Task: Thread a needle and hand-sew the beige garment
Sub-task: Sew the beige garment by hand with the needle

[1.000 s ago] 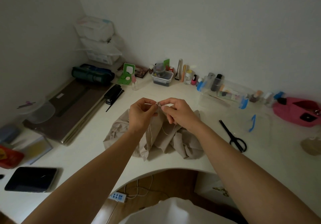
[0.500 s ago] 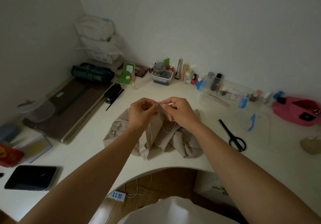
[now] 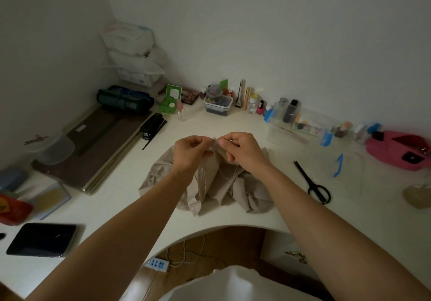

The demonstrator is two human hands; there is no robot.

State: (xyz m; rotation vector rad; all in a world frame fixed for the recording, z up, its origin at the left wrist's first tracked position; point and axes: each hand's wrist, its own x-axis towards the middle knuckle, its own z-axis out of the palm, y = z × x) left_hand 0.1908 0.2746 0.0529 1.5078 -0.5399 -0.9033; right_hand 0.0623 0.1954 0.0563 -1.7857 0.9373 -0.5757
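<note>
**A:** Where do we find the beige garment [image 3: 245, 191]?

**B:** It lies crumpled on the white desk [image 3: 116, 195], near the curved front edge. One fold is lifted up off the heap, and both hands meet at its top.

**A:** How do we describe the fingers?

**B:** The left hand [image 3: 191, 151] pinches the raised fold between thumb and forefinger, with the other fingers curled in beneath. The right hand [image 3: 242, 151] is just beside it, almost touching. Its thumb and forefinger are pressed together at the same edge of cloth, and its remaining fingers are curled too.

**A:** And the needle [image 3: 230, 140]?

**B:** We see only a thin bright sliver at the right fingertips, held in that pinch. It is too small for us to make out its point or eye.

**A:** Any thread [image 3: 227, 174]?

**B:** A pale strand hangs in a loose loop below the right hand, in front of the cloth. We cannot tell where it enters the fabric.

**A:** What else is hidden?

**B:** The hands and forearms cover the middle of the garment, so we cannot see the seam. Black scissors [image 3: 312, 181] lie well apart on the right. A dark tablet [image 3: 42, 239] lies at the left. Small bottles along the wall are blurred.
</note>
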